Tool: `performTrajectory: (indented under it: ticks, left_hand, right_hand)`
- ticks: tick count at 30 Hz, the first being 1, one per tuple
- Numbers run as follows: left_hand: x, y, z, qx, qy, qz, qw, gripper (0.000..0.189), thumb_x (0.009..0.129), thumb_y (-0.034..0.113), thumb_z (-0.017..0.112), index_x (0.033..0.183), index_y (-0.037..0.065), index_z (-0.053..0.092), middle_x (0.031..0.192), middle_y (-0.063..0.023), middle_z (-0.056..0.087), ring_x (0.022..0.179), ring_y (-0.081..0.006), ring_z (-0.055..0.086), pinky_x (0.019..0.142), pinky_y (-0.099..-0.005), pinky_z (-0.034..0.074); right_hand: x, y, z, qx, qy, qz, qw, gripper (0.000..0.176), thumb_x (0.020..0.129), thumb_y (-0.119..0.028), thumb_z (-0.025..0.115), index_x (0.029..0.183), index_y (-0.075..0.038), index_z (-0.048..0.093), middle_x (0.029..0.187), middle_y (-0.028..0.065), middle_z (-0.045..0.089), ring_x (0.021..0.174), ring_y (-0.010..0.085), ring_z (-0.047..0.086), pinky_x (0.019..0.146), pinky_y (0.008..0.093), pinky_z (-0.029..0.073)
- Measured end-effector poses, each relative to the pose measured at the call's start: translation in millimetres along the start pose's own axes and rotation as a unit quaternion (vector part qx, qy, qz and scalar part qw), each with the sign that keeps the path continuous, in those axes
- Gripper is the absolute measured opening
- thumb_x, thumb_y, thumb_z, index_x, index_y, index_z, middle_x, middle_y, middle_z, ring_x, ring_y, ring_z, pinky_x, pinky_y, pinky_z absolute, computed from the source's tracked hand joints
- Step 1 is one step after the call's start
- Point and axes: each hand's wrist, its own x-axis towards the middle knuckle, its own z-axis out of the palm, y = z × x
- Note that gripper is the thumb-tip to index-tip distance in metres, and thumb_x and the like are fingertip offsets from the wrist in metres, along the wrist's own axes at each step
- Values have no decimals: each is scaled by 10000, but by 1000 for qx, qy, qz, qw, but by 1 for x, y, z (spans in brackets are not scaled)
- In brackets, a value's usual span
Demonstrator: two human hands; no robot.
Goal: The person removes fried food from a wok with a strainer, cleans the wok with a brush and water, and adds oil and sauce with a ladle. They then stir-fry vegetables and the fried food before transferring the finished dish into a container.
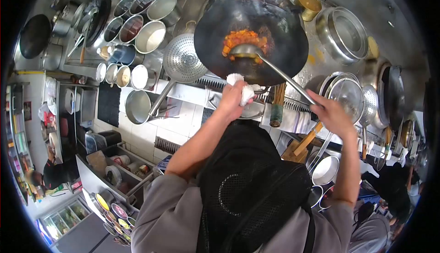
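Note:
A large dark wok [211,37] sits on the stove, with orange-red chunks of food [242,37] in its middle. My left hand [233,99] is closed on a white cloth [247,95] at the wok's near edge. Farther right, my right hand [333,114] grips the handle of a metal ladle [284,76]. The ladle's bowl rests in the wok against the food. Between my hands hangs a bamboo brush [277,108], touched by neither.
A perforated strainer [184,58] lies left of the wok, near several metal pots of sauces [131,28]. Steel bowls [347,35] and sieves [346,95] stand to the right. One person [59,175] is at the far left; others are at the lower right.

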Motion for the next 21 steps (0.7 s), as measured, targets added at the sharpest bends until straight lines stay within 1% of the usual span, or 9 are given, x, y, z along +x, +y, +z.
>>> performTrajectory:
  ticks: [2, 5, 9, 13, 14, 16, 18, 20, 21]
  left_hand:
    - [8, -33, -12, 45, 24, 30, 998, 216, 938, 150, 531, 1103, 13, 508, 983, -174, 651, 720, -257, 665, 470, -308, 480]
    - [-2, -84, -67, 85, -11, 29, 996, 303, 932, 151, 525, 1210, 45, 472, 987, -165, 646, 746, -229, 672, 466, -284, 500]
    - [-43, -48, -39, 103, -17, -25, 994, 286, 911, 115, 533, 1177, 19, 487, 971, -164, 642, 753, -222, 672, 425, -278, 487]
    - [-22, -20, -10, -18, -32, 4, 999, 213, 923, 161, 572, 1049, -10, 549, 971, -159, 641, 734, -245, 658, 617, -348, 543]
    - [-44, -13, 2, -71, 54, -10, 996, 236, 921, 145, 556, 1109, 5, 527, 1005, -168, 636, 727, -255, 656, 542, -319, 523]
    - [-83, 5, -18, 24, 6, -67, 997, 250, 954, 156, 508, 1167, 26, 505, 953, -160, 662, 669, -240, 657, 482, -297, 496]
    - [-93, 17, -17, 58, 11, -74, 996, 236, 974, 182, 487, 1145, 20, 496, 929, -162, 668, 678, -245, 660, 468, -274, 491]
    - [-64, 27, -8, 1, 27, -73, 997, 244, 955, 167, 523, 1144, 23, 469, 944, -176, 644, 718, -271, 664, 434, -273, 474]
    - [-53, 33, 11, -5, 37, -57, 998, 218, 958, 181, 537, 1078, 5, 490, 899, -160, 634, 719, -270, 664, 442, -280, 474]
  right_hand:
    - [26, 22, 50, -30, 113, -57, 992, 447, 936, -181, 600, 1379, -195, 541, 1033, 221, 677, 887, 409, 659, 773, 461, 521]
    - [12, 22, 86, -67, 142, 6, 988, 447, 931, -185, 610, 1374, -188, 545, 1073, 220, 669, 894, 421, 653, 763, 468, 528]
    - [-37, -4, 47, -11, 53, -5, 999, 462, 929, -172, 618, 1384, -188, 539, 1108, 220, 663, 908, 408, 663, 805, 448, 522]
    - [-41, -22, 9, 76, -25, 5, 997, 479, 926, -164, 632, 1395, -174, 533, 1122, 214, 671, 990, 361, 677, 877, 388, 499]
    - [-45, -27, -11, 65, -15, -2, 998, 479, 926, -164, 632, 1395, -174, 533, 1122, 214, 671, 990, 361, 677, 877, 388, 499]
    - [-68, -33, -43, 30, -157, 81, 984, 478, 927, -163, 635, 1394, -148, 531, 1130, 219, 669, 986, 312, 688, 882, 361, 490]
    - [-79, -36, -56, 72, -151, 45, 985, 476, 931, -151, 628, 1396, -140, 528, 1073, 227, 678, 884, 275, 689, 836, 376, 494]
    - [-63, -56, -65, -1, -152, 142, 978, 479, 929, -149, 627, 1398, -153, 528, 1060, 241, 668, 842, 288, 668, 814, 395, 488]
    - [-51, -44, -53, -19, -95, 63, 993, 479, 934, -161, 622, 1402, -156, 521, 998, 239, 675, 782, 326, 666, 764, 400, 495]
